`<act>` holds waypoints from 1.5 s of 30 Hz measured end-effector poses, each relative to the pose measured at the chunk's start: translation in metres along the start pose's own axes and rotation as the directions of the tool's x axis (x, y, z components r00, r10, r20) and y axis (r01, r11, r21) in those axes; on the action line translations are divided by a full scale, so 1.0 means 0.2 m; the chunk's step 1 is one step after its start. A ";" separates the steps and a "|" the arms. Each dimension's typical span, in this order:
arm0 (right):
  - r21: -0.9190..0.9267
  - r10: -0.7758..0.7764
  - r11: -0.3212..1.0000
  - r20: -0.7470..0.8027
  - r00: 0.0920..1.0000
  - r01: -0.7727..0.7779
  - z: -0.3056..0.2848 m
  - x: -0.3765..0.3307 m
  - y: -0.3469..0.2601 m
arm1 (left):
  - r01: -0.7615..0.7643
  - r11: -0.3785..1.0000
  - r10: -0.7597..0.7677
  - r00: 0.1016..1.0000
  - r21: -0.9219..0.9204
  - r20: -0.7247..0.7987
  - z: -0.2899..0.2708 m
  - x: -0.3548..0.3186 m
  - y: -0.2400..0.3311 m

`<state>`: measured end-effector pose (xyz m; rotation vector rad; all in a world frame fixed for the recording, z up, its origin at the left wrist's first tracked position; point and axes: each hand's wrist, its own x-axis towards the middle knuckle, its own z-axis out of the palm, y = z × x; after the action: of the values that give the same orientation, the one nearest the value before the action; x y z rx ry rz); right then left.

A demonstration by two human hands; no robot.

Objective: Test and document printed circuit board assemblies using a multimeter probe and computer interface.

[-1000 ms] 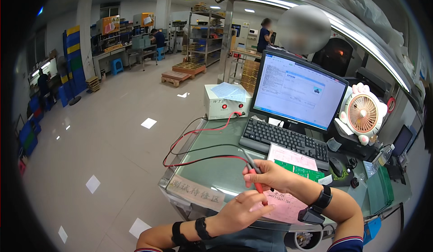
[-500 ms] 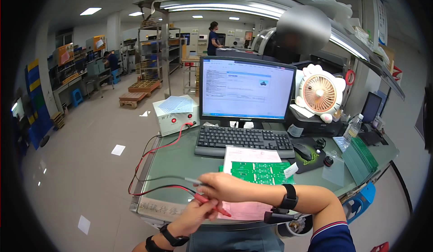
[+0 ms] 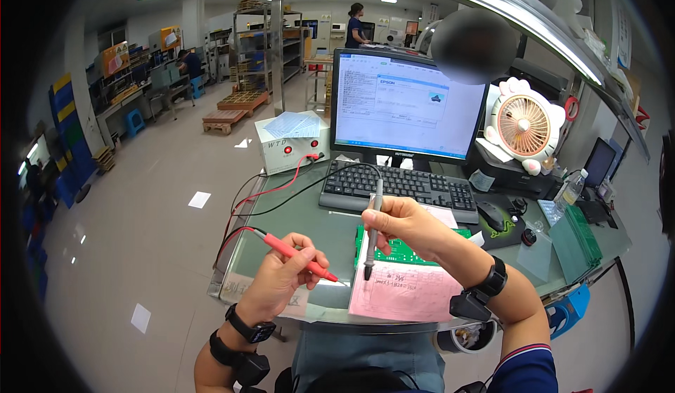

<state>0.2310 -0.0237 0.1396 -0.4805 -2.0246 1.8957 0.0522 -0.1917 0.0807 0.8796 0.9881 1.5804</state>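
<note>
My left hand (image 3: 276,280) is closed around a red test probe (image 3: 281,246), whose tip points right and down over the desk's front. In my right hand (image 3: 408,221) is a grey-black test probe (image 3: 370,251), held nearly upright with its dark tip down, above the pink paper sheet (image 3: 408,298). The two probe tips are apart. Behind and partly under my right hand lies a green circuit board (image 3: 404,254), on top of papers. A red and a black lead run from the probes toward a white box with red buttons (image 3: 271,155).
A black keyboard (image 3: 394,184) lies below a lit monitor (image 3: 408,108). To the right are a mouse (image 3: 490,215), a white fan (image 3: 524,126), a dark printer (image 3: 510,177), a clear bottle (image 3: 571,188) and stacked green boards (image 3: 573,242). A waste bin (image 3: 467,338) stands under the desk's edge.
My hands have moved apart. The right has lifted its grey-black probe and turned it tip down; the left has moved left with the red probe. The view has shifted slightly.
</note>
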 end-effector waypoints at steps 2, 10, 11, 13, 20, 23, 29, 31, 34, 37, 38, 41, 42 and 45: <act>0.073 -0.005 0.997 0.057 0.998 0.001 0.00 0.00 0.03 | -0.013 1.000 0.013 1.000 0.016 -0.003 0.01 0.00 0.00; -0.038 -0.052 0.998 0.003 0.999 0.052 0.04 0.00 0.09 | -0.036 0.998 0.036 0.999 0.046 -0.008 0.02 0.00 0.01; -0.013 -0.074 0.997 -0.003 0.997 0.074 0.03 0.01 0.09 | -0.037 0.998 0.037 0.999 0.049 -0.007 0.02 0.01 0.00; 0.037 -0.117 0.992 -0.017 0.993 0.117 0.03 0.02 0.09 | -0.036 0.998 0.037 0.999 0.054 -0.008 0.02 0.01 0.00; 0.048 -0.130 0.990 -0.015 0.991 0.131 0.03 0.02 0.09 | -0.037 0.997 0.038 0.999 0.064 -0.023 0.01 0.02 0.00; -0.064 -0.087 0.994 -0.006 0.996 0.086 0.04 0.03 0.09 | -0.015 0.995 0.019 0.999 0.094 -0.032 0.03 0.03 0.01; -0.173 -0.185 0.968 -0.007 0.983 0.181 0.05 0.05 0.10 | 0.012 0.986 -0.012 1.000 0.164 -0.002 0.04 0.03 0.04; -0.203 -0.200 0.959 0.010 0.980 0.198 0.09 0.07 0.12 | 0.083 0.974 -0.102 0.992 0.210 0.078 0.06 0.03 0.06; -0.254 -0.186 0.949 0.026 0.982 0.187 0.10 0.08 0.11 | 0.119 0.936 -0.190 0.963 0.330 0.192 0.11 0.06 0.06; -0.333 -0.170 0.923 0.095 0.981 0.192 0.09 0.06 0.08 | 0.169 0.904 -0.286 0.922 0.394 0.260 0.11 0.09 0.03; -0.328 -0.205 0.918 0.095 0.974 0.225 0.08 0.04 0.06 | 0.187 0.923 -0.277 0.929 0.338 0.244 0.10 0.11 0.00; -0.142 -0.268 0.955 -0.029 0.963 0.261 -0.04 0.00 0.05 | 0.178 0.964 -0.218 0.954 0.195 0.207 0.10 0.13 -0.03; -0.102 -0.293 0.952 -0.026 0.956 0.289 -0.14 -0.03 0.04 | 0.105 0.990 -0.121 0.973 0.091 0.198 0.08 0.15 -0.04; -0.007 -0.407 0.907 -0.264 0.874 0.420 -0.38 -0.20 0.02 | -0.023 0.999 0.029 0.988 -0.044 0.153 0.04 0.19 -0.01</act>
<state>0.3013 0.0264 0.1394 -0.2386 -1.7346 1.5313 0.0522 -0.1525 0.0835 0.9730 0.8348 1.5253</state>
